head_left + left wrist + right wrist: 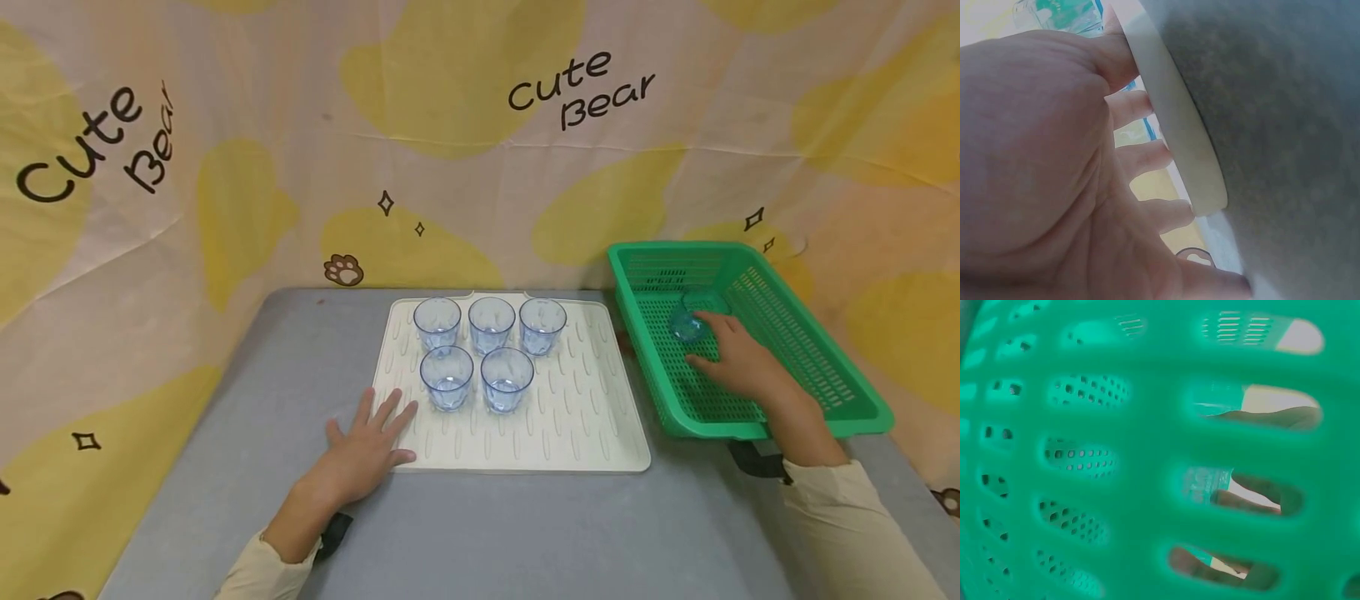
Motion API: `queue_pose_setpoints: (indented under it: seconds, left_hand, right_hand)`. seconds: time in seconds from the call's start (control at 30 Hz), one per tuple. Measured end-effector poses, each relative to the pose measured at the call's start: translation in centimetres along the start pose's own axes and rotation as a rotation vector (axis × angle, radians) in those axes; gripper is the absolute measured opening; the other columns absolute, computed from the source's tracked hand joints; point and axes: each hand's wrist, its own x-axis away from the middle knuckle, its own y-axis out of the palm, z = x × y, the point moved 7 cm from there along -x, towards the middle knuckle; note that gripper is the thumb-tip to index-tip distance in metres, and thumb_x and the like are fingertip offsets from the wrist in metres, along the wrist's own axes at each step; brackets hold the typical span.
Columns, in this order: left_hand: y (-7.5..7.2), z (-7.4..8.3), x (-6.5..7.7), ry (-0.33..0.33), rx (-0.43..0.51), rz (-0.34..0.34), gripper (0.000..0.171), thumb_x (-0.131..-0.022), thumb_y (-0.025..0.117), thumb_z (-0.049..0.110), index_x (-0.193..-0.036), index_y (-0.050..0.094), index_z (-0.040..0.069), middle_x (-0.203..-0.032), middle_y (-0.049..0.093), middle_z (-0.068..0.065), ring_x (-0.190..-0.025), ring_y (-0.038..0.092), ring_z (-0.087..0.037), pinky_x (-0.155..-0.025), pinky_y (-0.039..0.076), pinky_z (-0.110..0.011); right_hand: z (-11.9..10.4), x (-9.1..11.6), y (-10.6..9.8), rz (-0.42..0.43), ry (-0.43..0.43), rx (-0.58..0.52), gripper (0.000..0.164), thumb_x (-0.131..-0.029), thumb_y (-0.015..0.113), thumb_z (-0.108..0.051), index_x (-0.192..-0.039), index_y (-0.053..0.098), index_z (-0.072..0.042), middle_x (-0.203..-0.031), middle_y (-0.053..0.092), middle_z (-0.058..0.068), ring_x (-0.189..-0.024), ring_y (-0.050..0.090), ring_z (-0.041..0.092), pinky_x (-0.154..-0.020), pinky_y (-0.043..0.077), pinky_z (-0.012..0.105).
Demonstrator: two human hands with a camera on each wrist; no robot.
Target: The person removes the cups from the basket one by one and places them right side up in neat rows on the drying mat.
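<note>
My left hand (362,457) lies with fingers spread at the left edge of a white draining mat (577,433), fingertips over its border. In the left wrist view the fingers (1141,156) reach to the mat's pale rim (1179,131). Clear blue glasses stand upright on the mat: three in a back row, such as the back right glass (542,325), and two in front, including the front left glass (447,379). My right hand (738,358) reaches into a green plastic basket (720,429), thumb and fingers apart, fingertips at another blue glass (684,329) inside.
The basket stands right of the mat on a grey table (525,533). Behind hangs a yellow and pale patterned cloth (465,192), close to the table's back edge. In the right wrist view the slotted basket wall (1147,487) fills the picture, partly hiding the fingers.
</note>
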Motion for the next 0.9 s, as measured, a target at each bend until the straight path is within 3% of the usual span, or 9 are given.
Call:
queue_pose_setpoints:
  seconds: [0.27,0.53,0.7,0.9]
  left_hand:
    - [0.1,-0.1,0.0,-0.002,-0.005,-0.008,0.07,-0.096,0.058,0.043,-0.157,0.032,0.019,-0.167,0.018,-0.014,-0.151,0.006,-0.051,-0.094,0.018,-0.089]
    - [0.2,0.0,0.0,-0.009,-0.002,-0.023,0.07,-0.096,0.058,0.043,-0.157,0.031,0.019,-0.167,0.017,-0.013,-0.152,0.004,-0.051,-0.095,0.017,-0.089]
    - [0.1,0.1,0.0,0.001,0.001,-0.023,0.07,-0.097,0.057,0.042,-0.157,0.031,0.018,-0.167,0.016,-0.014,-0.151,0.003,-0.052,-0.094,0.017,-0.089]
    - [0.2,0.0,-0.2,0.007,0.008,-0.012,0.068,-0.098,0.057,0.042,-0.157,0.031,0.018,-0.167,0.017,-0.013,-0.151,0.004,-0.052,-0.093,0.018,-0.09]
  right_hand:
    - [-0.9,0.9,-0.6,0.1,-0.061,-0.006,0.068,-0.097,0.063,-0.023,-0.147,0.031,0.01,-0.132,0.045,0.037,-0.117,0.05,0.053,-0.087,0.044,0.066]
    - [-2.1,3.7,-1.4,0.073,-0.099,0.003,0.064,-0.098,0.063,-0.027,-0.145,0.038,0.007,-0.137,0.051,0.033,-0.116,0.056,0.051,-0.087,0.048,0.063]
    - [-2.1,4.5,-2.6,0.093,-0.117,-0.096,0.071,-0.096,0.066,-0.029,-0.15,0.034,0.004,-0.148,0.039,0.033,-0.124,0.049,0.052,-0.09,0.045,0.066]
    - [0.0,2.9,-1.3,0.004,0.032,-0.319,0.099,-0.096,0.066,-0.035,-0.159,-0.003,-0.001,-0.16,0.006,0.038,-0.141,0.02,0.061,-0.098,0.035,0.073]
